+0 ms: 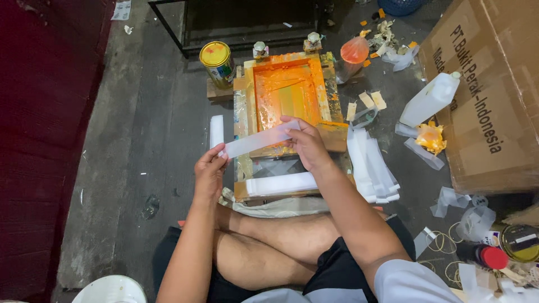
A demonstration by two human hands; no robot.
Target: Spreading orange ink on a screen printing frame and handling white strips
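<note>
I hold a long translucent plastic strip (259, 141) between both hands above the floor. My left hand (210, 173) pinches its lower left end, and my right hand (307, 145) grips its upper right end. Just beyond the strip lies a wooden printing screen frame (325, 92) smeared with orange ink. Below the strip, a stack of similar white strips (281, 183) rests on the wooden board in front of my crossed legs.
A yellow-lidded tin (218, 60) stands left of the frame. More white strips (373, 163) are piled to the right. A white plastic jug (431, 98) leans on a large cardboard box (494, 95). A second tin (519, 242) and a red-capped bottle (484, 255) sit at lower right.
</note>
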